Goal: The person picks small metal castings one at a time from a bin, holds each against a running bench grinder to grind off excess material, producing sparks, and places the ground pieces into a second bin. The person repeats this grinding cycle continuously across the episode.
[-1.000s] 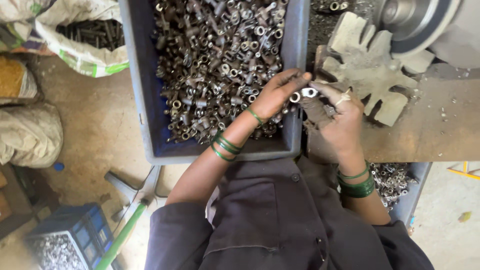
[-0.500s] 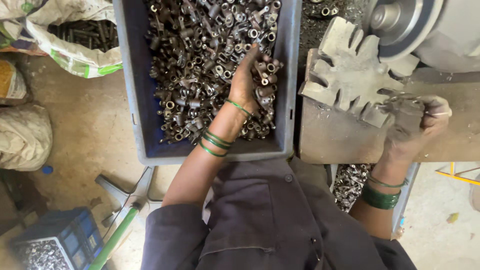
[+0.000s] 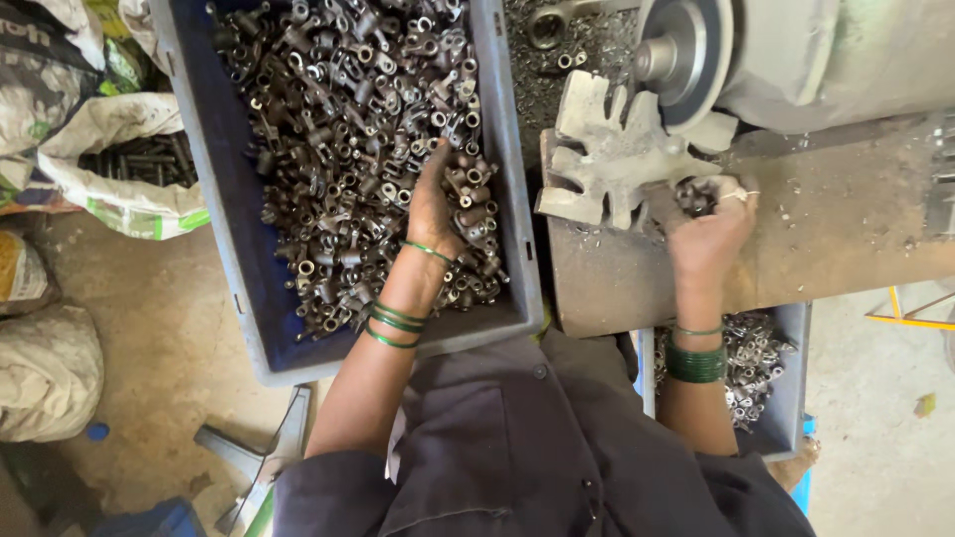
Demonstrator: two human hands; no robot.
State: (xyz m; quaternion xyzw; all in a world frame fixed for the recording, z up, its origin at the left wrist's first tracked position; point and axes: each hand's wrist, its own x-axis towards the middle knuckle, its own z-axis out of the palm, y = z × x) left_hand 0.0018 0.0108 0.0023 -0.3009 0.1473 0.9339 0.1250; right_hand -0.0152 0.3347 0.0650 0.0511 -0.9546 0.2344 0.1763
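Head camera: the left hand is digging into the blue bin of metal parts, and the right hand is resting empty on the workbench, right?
Not quite. In the head view the right hand is not empty: it holds a small metal part by the slotted jig. The left hand is in the blue bin.

A crate [image 3: 502, 199] heaped with metal parts [image 3: 338, 129] is set on the floor at the left, and the left hand [image 3: 433, 204] is sunk among the parts. To its right a bench [image 3: 816, 239] is placed, on which a slotted plate [image 3: 607, 159] lies before a machine wheel [image 3: 686, 60]. The right hand [image 3: 711, 224] is rested on the bench just beside the plate. A smaller bin [image 3: 786, 398] of parts is found below the bench. Sacks [image 3: 90, 129] are piled left of the crate.
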